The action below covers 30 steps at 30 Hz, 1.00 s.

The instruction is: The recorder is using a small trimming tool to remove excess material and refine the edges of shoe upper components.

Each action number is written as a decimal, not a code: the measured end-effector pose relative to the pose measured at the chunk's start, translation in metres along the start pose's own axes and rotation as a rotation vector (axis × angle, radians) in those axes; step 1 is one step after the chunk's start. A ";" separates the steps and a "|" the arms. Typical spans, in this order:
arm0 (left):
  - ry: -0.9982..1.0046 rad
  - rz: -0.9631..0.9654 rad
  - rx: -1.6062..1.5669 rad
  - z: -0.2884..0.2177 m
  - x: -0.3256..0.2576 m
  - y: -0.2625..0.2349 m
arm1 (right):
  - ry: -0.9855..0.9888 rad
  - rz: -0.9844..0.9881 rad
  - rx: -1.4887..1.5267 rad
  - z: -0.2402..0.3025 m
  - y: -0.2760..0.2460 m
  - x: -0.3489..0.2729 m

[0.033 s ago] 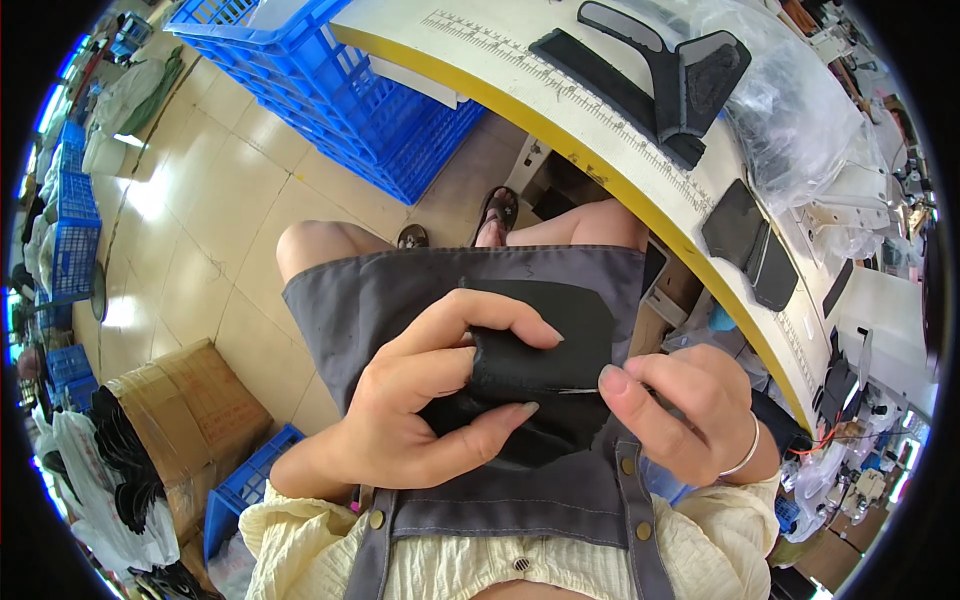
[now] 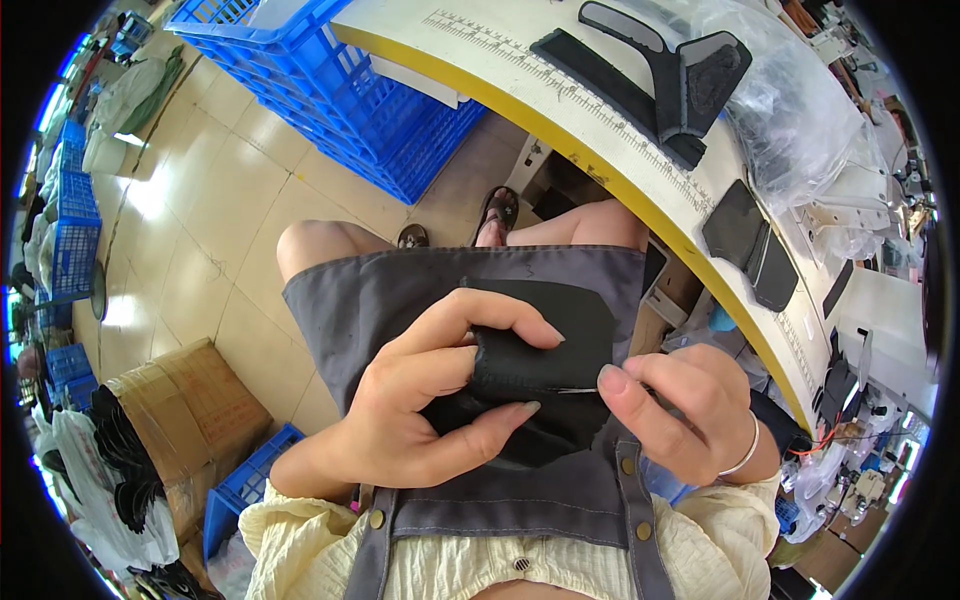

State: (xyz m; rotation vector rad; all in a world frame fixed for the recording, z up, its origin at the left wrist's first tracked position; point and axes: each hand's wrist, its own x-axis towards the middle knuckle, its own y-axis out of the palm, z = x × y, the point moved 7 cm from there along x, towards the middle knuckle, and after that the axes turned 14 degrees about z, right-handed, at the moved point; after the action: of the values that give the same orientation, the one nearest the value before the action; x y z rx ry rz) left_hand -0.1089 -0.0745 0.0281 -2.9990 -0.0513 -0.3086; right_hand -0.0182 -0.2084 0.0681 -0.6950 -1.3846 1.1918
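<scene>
A folded piece of black fabric lies over my lap on the dark grey apron. Its left part is gripped by my left hand, with fingers on top and the thumb pressing below a fold. From the right, my right hand pinches a thin, pointed silvery metal tool between thumb and fingers. The tip lies at the seam along the fold. Most of this tool is hidden by the fingers, so its exact kind does not show.
A white table with a yellow edge and ruler marks curves along the right, bearing black cut pieces and clear plastic wrap. Blue crates stand ahead on the tiled floor. A cardboard box is at lower left.
</scene>
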 end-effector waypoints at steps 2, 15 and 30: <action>-0.008 -0.003 -0.004 0.001 0.000 0.002 | -0.010 0.003 0.010 0.000 0.002 0.000; -0.026 -0.026 0.005 0.011 0.003 0.000 | -0.025 0.091 0.055 -0.007 0.014 0.002; 0.046 0.043 -0.002 0.012 0.006 0.012 | -0.083 0.145 0.093 0.003 0.020 0.005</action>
State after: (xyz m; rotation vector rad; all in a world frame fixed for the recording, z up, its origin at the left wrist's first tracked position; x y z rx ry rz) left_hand -0.1003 -0.0848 0.0161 -2.9887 0.0177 -0.3724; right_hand -0.0263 -0.1980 0.0517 -0.6968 -1.3557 1.4044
